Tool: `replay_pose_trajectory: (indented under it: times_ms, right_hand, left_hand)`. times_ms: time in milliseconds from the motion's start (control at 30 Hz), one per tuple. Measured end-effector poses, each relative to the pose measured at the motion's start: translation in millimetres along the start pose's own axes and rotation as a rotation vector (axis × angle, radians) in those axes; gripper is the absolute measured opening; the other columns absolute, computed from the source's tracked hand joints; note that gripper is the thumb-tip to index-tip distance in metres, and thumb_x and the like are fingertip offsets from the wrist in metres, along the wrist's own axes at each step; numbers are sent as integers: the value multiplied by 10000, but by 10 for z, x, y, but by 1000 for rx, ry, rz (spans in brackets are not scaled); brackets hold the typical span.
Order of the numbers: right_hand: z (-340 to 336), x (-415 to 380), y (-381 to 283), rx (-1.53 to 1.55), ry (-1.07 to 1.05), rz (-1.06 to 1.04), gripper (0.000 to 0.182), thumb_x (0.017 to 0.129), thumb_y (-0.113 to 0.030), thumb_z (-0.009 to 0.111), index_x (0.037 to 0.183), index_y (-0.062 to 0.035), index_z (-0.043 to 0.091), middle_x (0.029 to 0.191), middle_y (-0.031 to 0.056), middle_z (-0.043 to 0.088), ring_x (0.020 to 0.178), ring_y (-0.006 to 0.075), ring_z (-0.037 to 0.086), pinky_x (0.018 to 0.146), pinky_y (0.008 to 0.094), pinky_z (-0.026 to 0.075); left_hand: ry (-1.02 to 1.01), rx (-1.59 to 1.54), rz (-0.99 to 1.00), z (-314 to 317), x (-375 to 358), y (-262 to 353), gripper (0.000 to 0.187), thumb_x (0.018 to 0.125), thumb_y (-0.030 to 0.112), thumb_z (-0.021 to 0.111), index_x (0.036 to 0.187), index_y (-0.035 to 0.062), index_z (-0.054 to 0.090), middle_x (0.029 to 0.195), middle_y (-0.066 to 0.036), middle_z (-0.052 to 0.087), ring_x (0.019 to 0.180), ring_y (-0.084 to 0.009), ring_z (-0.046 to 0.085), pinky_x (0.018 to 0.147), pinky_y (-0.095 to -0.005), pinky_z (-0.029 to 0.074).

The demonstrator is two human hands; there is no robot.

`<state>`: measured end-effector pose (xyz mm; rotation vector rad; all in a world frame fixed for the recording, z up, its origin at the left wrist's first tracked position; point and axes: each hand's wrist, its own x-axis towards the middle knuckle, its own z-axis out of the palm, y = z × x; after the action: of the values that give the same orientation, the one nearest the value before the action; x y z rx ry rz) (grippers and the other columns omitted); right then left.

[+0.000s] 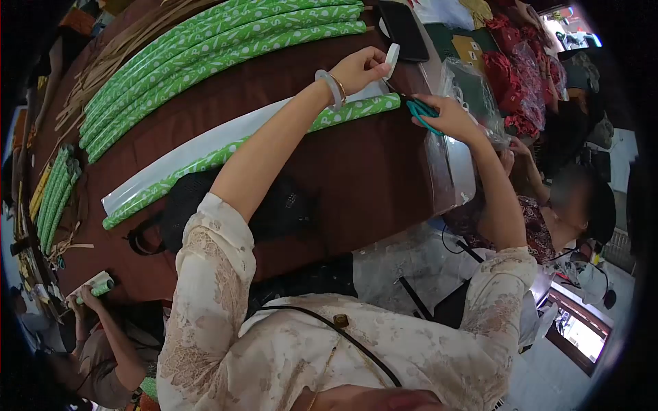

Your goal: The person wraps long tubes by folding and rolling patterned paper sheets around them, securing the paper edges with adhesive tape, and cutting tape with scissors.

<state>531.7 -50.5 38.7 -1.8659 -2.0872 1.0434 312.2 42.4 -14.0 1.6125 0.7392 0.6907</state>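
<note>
Between the thumb and fingers of my left hand (358, 71) is a piece of white tape (392, 57), held up near the right end of the table. My right hand (452, 118) grips teal-handled scissors (422, 116), their dark blades pointing toward the tape. Just below both hands lies the right end of a green patterned roll (373, 106), partly wrapped in a sheet whose white side (199, 157) faces up. My left forearm crosses over this roll and hides part of it.
Several finished green rolls (226, 51) lie at the back of the brown-covered table (363, 178). A black phone (403, 31) rests at the far right corner. A black bag (274, 205) sits near the front edge. Other people (113, 342) work at left and right (558, 219).
</note>
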Motion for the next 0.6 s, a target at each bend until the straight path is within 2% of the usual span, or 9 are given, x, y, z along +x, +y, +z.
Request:
replay_pose_trajectory:
  times_ms: [33, 600]
  right_hand:
    - [15, 4, 18, -2, -1, -2, 506, 744, -254, 678, 1167, -13, 540, 859, 94, 616, 746, 111, 545, 728, 258, 449]
    - [96, 6, 49, -6, 57, -56, 483, 763, -255, 670, 1171, -31, 543, 779, 105, 616, 694, 106, 537, 678, 262, 439]
  left_hand:
    - [17, -20, -9, 6, -4, 0, 291, 878, 261, 568, 1064, 40, 536, 787, -20, 575, 723, -98, 510, 688, -263, 429]
    - [39, -14, 8, -12, -5, -46, 298, 871, 273, 573, 1042, 31, 541, 775, -11, 561, 709, -91, 496, 659, -260, 421]
